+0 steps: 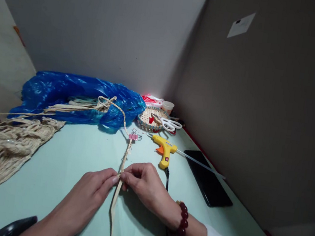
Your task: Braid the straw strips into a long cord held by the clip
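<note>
A pale braided cord (125, 158), which looks like straw or husk, runs toward me over the table from a pink binder clip (133, 137). Both my hands pinch it at its near end. My left hand (96, 187) grips from the left with thumb and forefinger, and my right hand (144, 182) closes on it from the right, the fingertips nearly meeting. Below the fingers a loose flat strand (113, 209) hangs toward the table's near side. Beyond the clip, the cord curves up to a coiled bundle (105, 104) on a blue plastic bag. Exactly how the strands cross is hidden under my fingertips.
A yellow glue gun (167, 148) with its cord lies right of the braid, beside a black phone-like slab (210, 180). Behind are white-handled scissors (170, 124), a woven basket (145, 118) and a cup (167, 106). Woven pieces (14, 152) lie left, before the blue bag (62, 85).
</note>
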A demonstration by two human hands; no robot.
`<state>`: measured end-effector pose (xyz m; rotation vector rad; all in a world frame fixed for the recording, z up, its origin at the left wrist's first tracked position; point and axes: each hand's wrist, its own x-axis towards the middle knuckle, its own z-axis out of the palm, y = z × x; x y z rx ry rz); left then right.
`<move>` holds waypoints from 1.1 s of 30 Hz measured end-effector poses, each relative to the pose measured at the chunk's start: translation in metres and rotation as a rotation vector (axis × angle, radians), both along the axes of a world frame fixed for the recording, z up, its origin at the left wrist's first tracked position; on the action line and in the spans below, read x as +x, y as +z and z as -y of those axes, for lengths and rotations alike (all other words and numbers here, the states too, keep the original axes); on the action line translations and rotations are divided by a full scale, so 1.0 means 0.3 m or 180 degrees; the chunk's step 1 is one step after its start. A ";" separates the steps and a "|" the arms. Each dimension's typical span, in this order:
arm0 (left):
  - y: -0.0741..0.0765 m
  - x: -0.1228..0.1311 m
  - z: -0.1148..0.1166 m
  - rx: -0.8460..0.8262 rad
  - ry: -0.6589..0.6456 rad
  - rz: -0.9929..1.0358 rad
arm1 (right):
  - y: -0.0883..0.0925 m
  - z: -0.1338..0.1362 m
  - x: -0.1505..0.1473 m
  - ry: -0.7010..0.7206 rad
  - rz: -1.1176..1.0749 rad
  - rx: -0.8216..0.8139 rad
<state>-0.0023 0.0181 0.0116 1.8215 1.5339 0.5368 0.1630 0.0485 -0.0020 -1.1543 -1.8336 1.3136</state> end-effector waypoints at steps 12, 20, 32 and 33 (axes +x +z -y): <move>-0.062 0.054 0.081 0.0599 -0.0484 -0.1583 | 0.013 0.013 -0.008 -0.0005 -0.0757 -0.0533; -0.050 0.049 0.089 0.0967 -0.0620 -0.1728 | 0.014 0.018 -0.022 -0.0006 -0.0867 -0.0765; -0.040 -0.013 -0.052 -0.1544 0.0127 0.2190 | 0.001 0.019 -0.009 0.0161 -0.0794 -0.0382; -0.048 -0.012 -0.053 -0.1578 0.0181 0.2214 | 0.002 0.019 -0.007 0.0168 -0.0682 -0.0317</move>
